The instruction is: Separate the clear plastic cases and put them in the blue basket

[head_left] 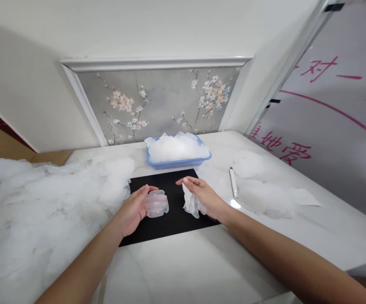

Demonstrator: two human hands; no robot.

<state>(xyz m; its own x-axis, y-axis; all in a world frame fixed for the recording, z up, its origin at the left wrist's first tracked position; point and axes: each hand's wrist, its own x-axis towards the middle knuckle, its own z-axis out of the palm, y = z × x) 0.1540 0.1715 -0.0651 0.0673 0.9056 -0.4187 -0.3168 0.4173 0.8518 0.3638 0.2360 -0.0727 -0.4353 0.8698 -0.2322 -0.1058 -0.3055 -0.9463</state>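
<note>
From where I stand, the person's two hands are at work above a black mat (170,226) laid on the pale, marbled surface (157,270). Taking the mat as the clock's centre, the left hand (135,212) is toward nine, partly curled, gripping a clear piece (156,204) with rounded corners by its near-nine edge, so that it sits over the mat. The right hand (203,195), toward three, is pinched nearly closed around a crumpled white bunch (189,202) that hangs down over the mat, well apart from the clear piece. A great heap of similar translucent pieces (43,215) spreads at nine o'clock, its edge reaching the mat. At twelve stands a blue basket (179,164), piled above its rim with more of a white load (178,147). Between two and three lies a slim white pen-like tool (233,182), and just beyond it, at three, a looser white scatter (263,198). A flowered panel (167,99) faces us at twelve; a whiteboard (335,109) with red writing leans in at two.
</note>
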